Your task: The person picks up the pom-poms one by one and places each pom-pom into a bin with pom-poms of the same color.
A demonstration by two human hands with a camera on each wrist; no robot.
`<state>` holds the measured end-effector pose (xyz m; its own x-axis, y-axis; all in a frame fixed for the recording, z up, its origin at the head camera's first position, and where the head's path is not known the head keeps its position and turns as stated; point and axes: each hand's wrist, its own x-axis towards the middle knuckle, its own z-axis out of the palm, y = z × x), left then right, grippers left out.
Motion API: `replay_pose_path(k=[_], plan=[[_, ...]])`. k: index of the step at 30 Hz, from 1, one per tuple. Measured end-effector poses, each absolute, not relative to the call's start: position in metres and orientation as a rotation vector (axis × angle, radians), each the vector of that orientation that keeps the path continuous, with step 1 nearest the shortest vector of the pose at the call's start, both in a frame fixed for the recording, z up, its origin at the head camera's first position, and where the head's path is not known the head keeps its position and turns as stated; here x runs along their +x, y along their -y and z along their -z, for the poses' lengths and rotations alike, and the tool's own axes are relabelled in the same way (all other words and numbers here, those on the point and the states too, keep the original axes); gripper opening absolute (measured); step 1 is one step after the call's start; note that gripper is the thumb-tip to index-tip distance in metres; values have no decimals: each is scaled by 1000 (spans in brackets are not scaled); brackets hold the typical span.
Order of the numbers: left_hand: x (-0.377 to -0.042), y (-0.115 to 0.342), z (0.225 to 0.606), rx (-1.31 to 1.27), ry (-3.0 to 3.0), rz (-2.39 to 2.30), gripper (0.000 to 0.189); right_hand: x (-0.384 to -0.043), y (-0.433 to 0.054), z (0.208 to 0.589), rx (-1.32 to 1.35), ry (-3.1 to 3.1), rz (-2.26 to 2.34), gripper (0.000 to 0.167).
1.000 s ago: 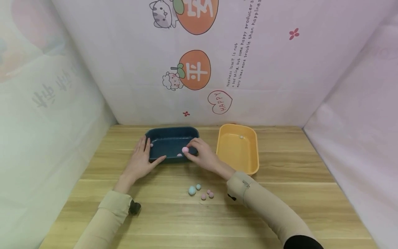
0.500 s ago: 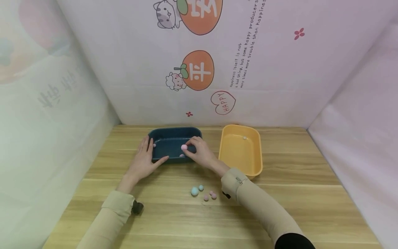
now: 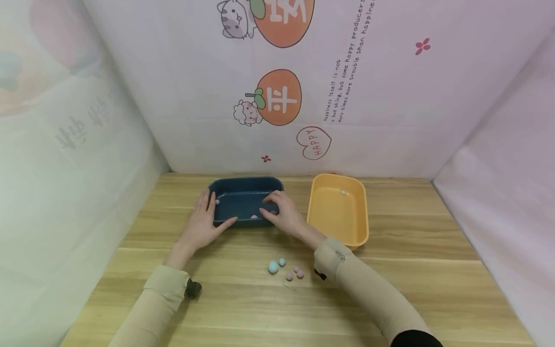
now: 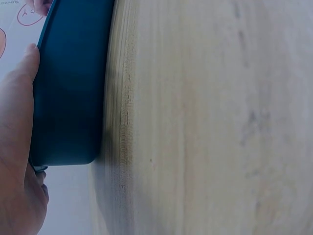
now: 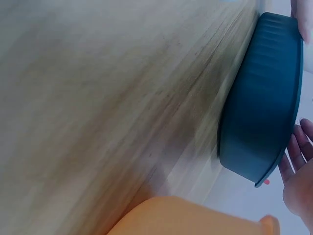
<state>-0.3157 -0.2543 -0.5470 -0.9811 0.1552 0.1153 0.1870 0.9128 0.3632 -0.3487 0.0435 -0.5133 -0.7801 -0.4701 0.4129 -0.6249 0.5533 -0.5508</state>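
Observation:
A dark blue tray stands at the back of the table. My left hand rests on its left end, fingers nearly straight and thumb spread along the front rim. Over the tray's right end is my right hand, thumb and fingertips apart with nothing between them. Inside the tray lie a small pale ball by the left fingers and a pink ball near the front wall, partly hidden by the rim. In the right wrist view, the right hand's fingers reach over the rim of the tray.
A yellow tray stands right of the blue one, with a small pale ball inside. On the table in front lie a larger light-blue ball, a smaller light-blue ball and a few pink balls. A printed cloth hangs behind.
The right hand has let go of the pink ball it pinched over the blue tray, and its thumb and fingertips have parted. The left hand has stayed on the tray. The head view has shifted slightly.

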Motion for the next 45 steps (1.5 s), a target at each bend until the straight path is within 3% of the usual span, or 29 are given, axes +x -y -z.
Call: replay_pose_path(k=[17,31,45], plan=[[-318,252,542,-278,2989,560,122,-290,-91,514,986,2562,-1094,37],[-317,252,544,-274,2981,577,121,-263,-124,536,1175,2523,-929,46],[-316,253,543,-275,2991,570,121,-233,-150,537,1127,2699,-865,52]])
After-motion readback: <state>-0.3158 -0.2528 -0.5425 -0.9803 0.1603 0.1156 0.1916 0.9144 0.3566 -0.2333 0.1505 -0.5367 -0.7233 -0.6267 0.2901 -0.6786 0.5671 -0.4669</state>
